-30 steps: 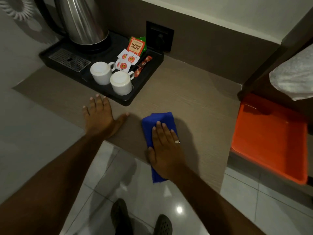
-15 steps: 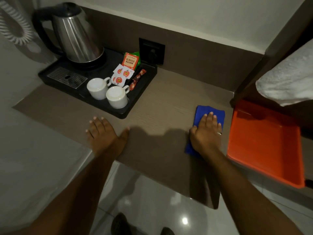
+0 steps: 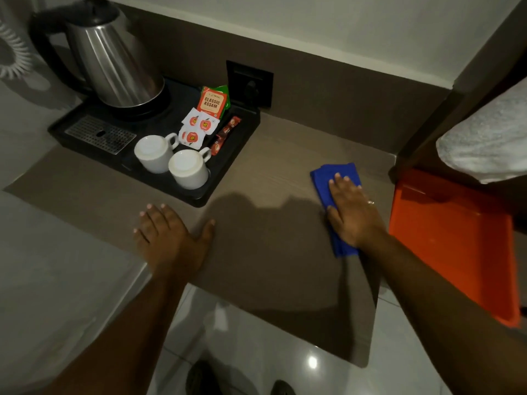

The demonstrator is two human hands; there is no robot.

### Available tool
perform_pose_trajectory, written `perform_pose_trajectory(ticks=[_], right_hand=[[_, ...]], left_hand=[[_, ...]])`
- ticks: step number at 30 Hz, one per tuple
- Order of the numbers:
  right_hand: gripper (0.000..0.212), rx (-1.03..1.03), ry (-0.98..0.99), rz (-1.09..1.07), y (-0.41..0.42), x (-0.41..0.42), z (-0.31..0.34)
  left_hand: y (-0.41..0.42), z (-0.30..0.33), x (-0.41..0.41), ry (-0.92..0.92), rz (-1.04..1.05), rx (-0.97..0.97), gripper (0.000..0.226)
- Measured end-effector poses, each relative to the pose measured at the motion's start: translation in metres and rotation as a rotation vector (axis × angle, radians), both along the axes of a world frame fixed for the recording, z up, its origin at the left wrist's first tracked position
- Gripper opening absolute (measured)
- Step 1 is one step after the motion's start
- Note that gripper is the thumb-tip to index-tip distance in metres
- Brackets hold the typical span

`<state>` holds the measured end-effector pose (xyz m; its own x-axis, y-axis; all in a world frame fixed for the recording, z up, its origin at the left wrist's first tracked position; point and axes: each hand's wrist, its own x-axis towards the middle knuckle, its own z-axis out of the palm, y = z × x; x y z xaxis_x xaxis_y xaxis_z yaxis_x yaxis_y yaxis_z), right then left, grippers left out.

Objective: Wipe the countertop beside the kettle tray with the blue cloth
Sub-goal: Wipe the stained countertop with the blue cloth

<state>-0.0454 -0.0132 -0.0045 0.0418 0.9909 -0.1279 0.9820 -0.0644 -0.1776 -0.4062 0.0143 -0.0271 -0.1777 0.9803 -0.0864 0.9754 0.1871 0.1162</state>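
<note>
A folded blue cloth [image 3: 323, 178] lies on the brown countertop [image 3: 271, 172], right of the black kettle tray [image 3: 228, 178]. My right hand [image 3: 352, 212] presses flat on the cloth, fingers spread, covering its middle. My left hand [image 3: 168, 240] rests palm down on the countertop's front edge, just in front of the tray, holding nothing. The tray carries a steel kettle [image 3: 114, 67], two upturned white cups [image 3: 171, 161] and several tea sachets [image 3: 205, 115].
An orange tray [image 3: 456, 246] sits just right of the countertop, close to my right hand. A white towel [image 3: 490, 143] lies above it. A dark wall socket [image 3: 249, 82] is behind the kettle tray. Tiled floor and my shoes show below.
My right hand slid the blue cloth from the counter's front edge near the tray across to the right, then slightly farther back. My left hand stayed planted.
</note>
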Motion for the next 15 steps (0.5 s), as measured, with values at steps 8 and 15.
perform_pose_trajectory(ticks=[8,15], right_hand=[[0.071,-0.007,-0.027,-0.715,0.096,-0.035,-0.006],[0.071,0.035,-0.010,-0.284,0.141,-0.165,-0.011]], left_hand=[[0.005,0.002,0.000,0.005,0.012,-0.039,0.117],[0.005,-0.001,-0.002,0.054,0.000,-0.015,0.119]])
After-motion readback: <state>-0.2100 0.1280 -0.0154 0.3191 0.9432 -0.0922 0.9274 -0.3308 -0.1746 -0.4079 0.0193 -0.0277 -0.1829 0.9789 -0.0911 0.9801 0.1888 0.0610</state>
